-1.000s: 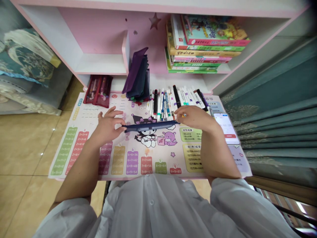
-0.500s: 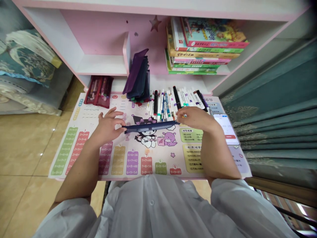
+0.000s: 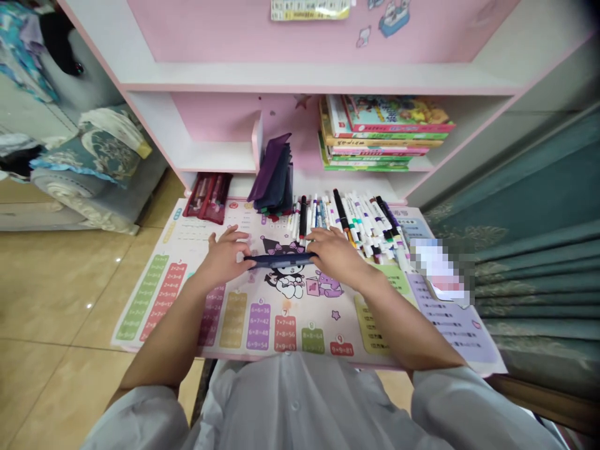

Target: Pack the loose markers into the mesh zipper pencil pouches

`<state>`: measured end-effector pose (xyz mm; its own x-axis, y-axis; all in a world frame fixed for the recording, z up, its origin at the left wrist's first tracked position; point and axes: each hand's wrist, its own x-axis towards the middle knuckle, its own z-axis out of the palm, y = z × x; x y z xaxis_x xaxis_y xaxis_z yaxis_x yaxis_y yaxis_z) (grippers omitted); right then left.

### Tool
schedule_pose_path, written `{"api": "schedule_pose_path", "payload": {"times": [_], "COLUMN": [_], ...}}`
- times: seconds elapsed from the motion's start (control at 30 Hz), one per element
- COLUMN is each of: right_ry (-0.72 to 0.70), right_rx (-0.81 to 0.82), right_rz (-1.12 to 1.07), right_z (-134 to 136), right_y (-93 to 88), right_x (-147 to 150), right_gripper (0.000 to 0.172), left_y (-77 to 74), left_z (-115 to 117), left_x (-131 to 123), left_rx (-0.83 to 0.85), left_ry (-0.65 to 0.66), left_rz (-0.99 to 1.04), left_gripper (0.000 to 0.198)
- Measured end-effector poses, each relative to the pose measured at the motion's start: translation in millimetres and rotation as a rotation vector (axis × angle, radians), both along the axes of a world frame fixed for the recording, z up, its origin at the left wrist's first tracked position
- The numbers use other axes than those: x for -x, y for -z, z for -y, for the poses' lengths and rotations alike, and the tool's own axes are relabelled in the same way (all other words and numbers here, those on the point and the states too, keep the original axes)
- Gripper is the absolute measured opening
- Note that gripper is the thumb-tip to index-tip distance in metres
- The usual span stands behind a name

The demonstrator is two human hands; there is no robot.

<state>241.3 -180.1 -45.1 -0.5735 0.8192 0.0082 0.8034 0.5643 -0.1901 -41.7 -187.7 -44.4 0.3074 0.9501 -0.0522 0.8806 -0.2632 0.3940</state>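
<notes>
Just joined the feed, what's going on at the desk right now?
A person holds a slim dark navy pouch level between their left hand and right hand, one at each end, over a pink multiplication-table desk mat. Behind the hands lies a row of mostly white-barrelled markers, next to an upright stack of dark fabric pouches and some red see-through pencil cases.

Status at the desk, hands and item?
Left hand and right hand at either end of navy pouch. Pouch lies across multiplication desk mat. Marker pens just beyond right hand.
</notes>
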Motion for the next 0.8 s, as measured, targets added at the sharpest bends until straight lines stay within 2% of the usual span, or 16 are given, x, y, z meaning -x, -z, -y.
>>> {"api": "schedule_pose_path", "payload": {"times": [0.13,0.3,0.37,0.47,0.53,0.63,0.8], "right_ry": [0.010,-0.018,-0.030,-0.038,-0.063,-0.137,-0.230], "right_rx": [-0.006,0.002,0.013,0.024,0.000,-0.138,-0.373], "right_rz": [0.005,-0.028,-0.049,-0.094,-0.151,-0.303,-0.556], "right_z": [-1.5,1.4,3.7,7.7,10.7,16.1,24.9], "right_y": [4.6,-2.7,-6.9,-10.4,-9.9,-7.1,-3.7], "right_x": [2.2,4.0,4.2,4.0,4.6,7.5,14.4], "right_gripper": [0.028,0.028,0.028,0.025,0.021,0.016,0.013], "left_y": [7.3,18.3,17.6,8.9,0.4,-9.8,-8.0], "left_z": [4.2,11.5,14.5,18.9,22.7,31.5,52.8], "left_x": [-11.3,-25.3,-28.3,-27.5,-21.6,-3.3,44.6], "left_rx": [-0.010,-0.057,-0.077,-0.113,-0.151,-0.207,-0.307], "left_ry": [0.028,0.107,0.125,0.139,0.125,0.066,-0.087], "left_rz": [0.001,0.010,0.001,-0.024,-0.038,-0.053,-0.059], "left_gripper": [0.009,0.013,0.015,0.018,0.019,0.020,0.028]}}
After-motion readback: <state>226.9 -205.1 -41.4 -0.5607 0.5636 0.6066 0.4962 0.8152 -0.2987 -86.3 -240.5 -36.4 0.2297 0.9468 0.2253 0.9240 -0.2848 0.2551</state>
